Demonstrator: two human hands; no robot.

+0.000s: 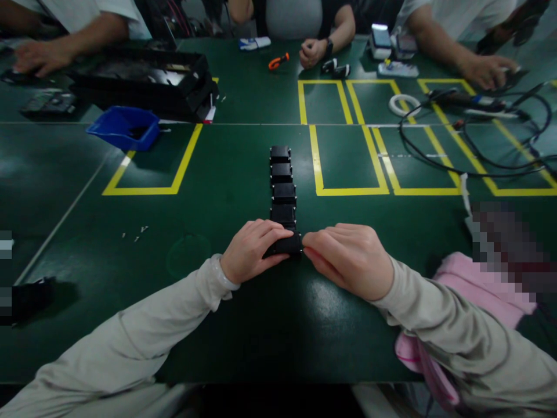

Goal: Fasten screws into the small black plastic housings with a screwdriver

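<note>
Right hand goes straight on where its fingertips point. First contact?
Likely the right end of the nearest black block, held by the left hand. The right hand may already touch it; depth is unclear.

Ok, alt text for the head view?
The left hand holds the nearest of five black blocks lined up on a green table; the right hand is bunched at its right end. Farther back are a blue bin and other people.

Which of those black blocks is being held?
The black block at the row's near end: the left hand holds it; the other blocks line up beyond.
</note>
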